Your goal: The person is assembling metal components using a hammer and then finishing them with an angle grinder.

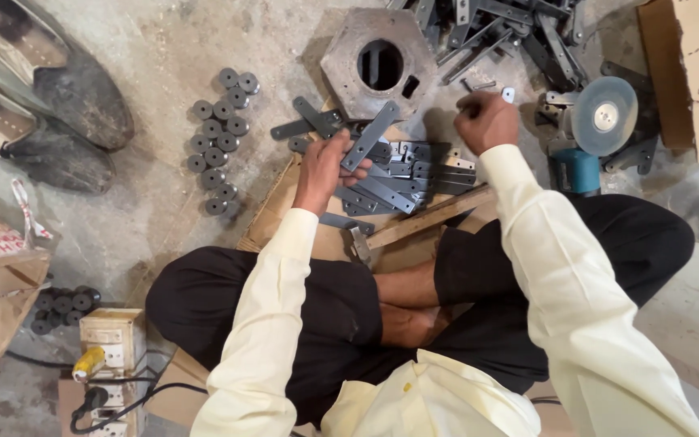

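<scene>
I sit cross-legged on the floor. My left hand (324, 168) grips a flat grey metal strip (370, 135), holding it tilted over a row of similar strips (414, 171) laid on cardboard. Raised just right of the heavy hexagonal metal block (349, 69) with its round hole, my right hand (485, 121) is closed around a small metal piece that I cannot make out clearly. A hammer with a wooden handle (430, 217) lies across the cardboard in front of my legs.
Several dark round discs (218, 142) sit in rows on the floor to the left. A pile of metal strips (511, 32) and an angle grinder (588, 133) lie at the upper right. Two shoes (50, 105), cardboard boxes (685, 73) and a socket box (111, 344) are around.
</scene>
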